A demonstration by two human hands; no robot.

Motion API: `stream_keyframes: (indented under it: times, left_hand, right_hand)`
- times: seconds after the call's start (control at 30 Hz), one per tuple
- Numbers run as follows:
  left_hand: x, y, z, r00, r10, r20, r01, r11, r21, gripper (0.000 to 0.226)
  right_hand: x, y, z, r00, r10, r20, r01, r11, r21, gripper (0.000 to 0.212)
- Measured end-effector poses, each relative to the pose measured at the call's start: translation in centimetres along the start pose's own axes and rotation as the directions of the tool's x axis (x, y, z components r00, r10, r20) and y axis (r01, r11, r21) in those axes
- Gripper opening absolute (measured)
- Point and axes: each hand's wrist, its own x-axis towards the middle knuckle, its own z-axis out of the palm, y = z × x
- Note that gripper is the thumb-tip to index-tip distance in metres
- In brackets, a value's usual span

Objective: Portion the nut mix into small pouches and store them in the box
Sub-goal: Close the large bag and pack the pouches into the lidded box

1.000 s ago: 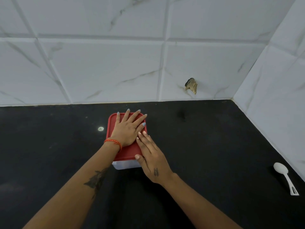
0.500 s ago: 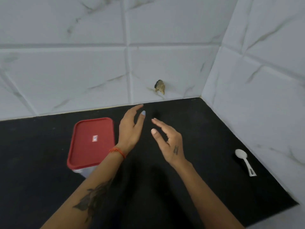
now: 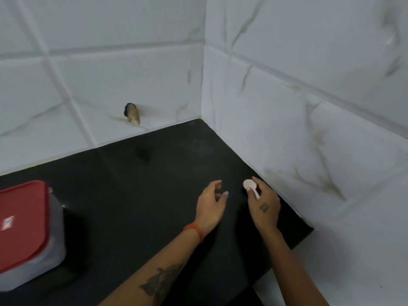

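Box (image 3: 24, 235) sat lidded at left, task looked basically done. Right hand (image 3: 262, 206) pinched white spoon (image 3: 250, 186); left hand (image 3: 209, 204) loose, empty.

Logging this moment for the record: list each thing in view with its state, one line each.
box: closed, red lid on, standing on the counter
spoon: held in the right hand, bowl empty
left hand: open, holding nothing, just left of the spoon
counter: black, bare between box and hands
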Motion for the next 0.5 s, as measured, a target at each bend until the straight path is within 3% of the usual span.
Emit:
stream_keyframes:
  times: [0.17, 0.23, 0.37, 0.5]
  left_hand:
    - [1.4, 0.1, 5.0, 0.946, -0.262, 0.189, 0.288, 0.95, -0.123, 0.036]
    - [1.9, 0.3, 6.2, 0.918, -0.307, 0.253, 0.351, 0.924, -0.15, 0.036]
    - [2.1, 0.7, 6.6, 0.901, -0.27, 0.339, 0.332, 0.933, -0.138, 0.033]
    - [1.7, 0.3, 5.3, 0.937, -0.248, 0.247, 0.291, 0.944, -0.156, 0.025]
  right_hand:
    - [1.2, 3.4, -0.7, 0.986, 0.158, 0.045, -0.147, 0.973, -0.179, 0.034]
    - [1.5, 4.0, -0.8, 0.98, 0.179, 0.083, -0.161, 0.968, -0.194, 0.031]
    - [1.6, 3.4, -0.9, 0.968, 0.206, 0.146, -0.18, 0.968, -0.175, 0.022]
    - [1.2, 2.2, -0.3, 0.957, 0.194, 0.217, -0.169, 0.977, -0.13, 0.018]
